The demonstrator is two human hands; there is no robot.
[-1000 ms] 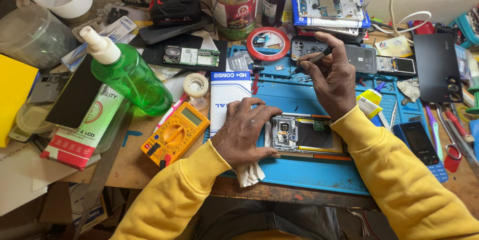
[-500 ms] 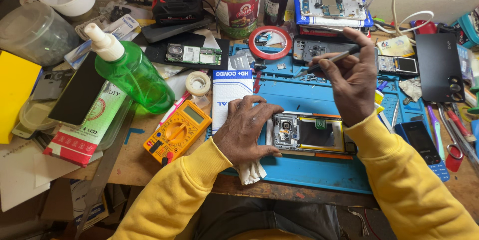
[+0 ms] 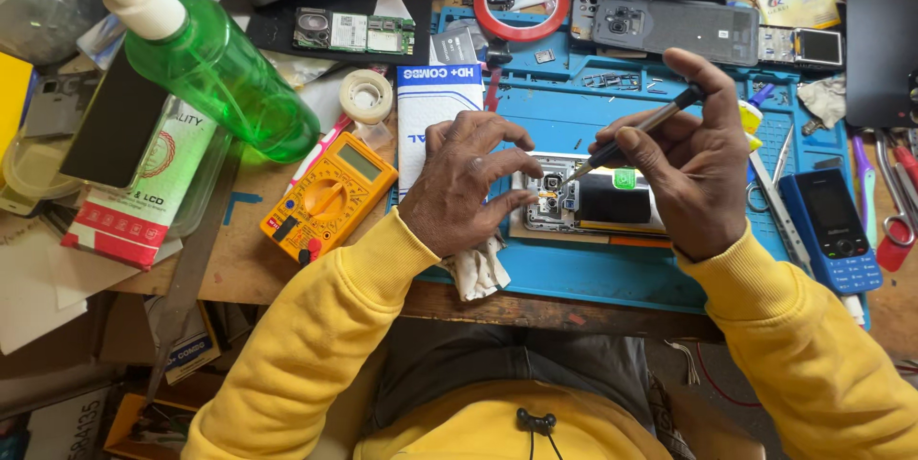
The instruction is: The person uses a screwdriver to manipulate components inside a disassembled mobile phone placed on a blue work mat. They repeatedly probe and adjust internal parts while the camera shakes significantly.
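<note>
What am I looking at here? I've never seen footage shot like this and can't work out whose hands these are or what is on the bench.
The camera sits on a person's head and looks down, so the two yellow-sleeved arms are that person's own. The left hand steadies an opened smartphone, its back cover off, lying on a blue work mat. The right hand holds a thin screwdriver like a pen, tip down near the phone's camera end. A crumpled cloth lies under the left wrist. Left of the mat sit a yellow multimeter, a green spray bottle and a small tape roll. At the top lie a red tape ring and a grey phone back; a blue keypad phone lies on the right.
</note>
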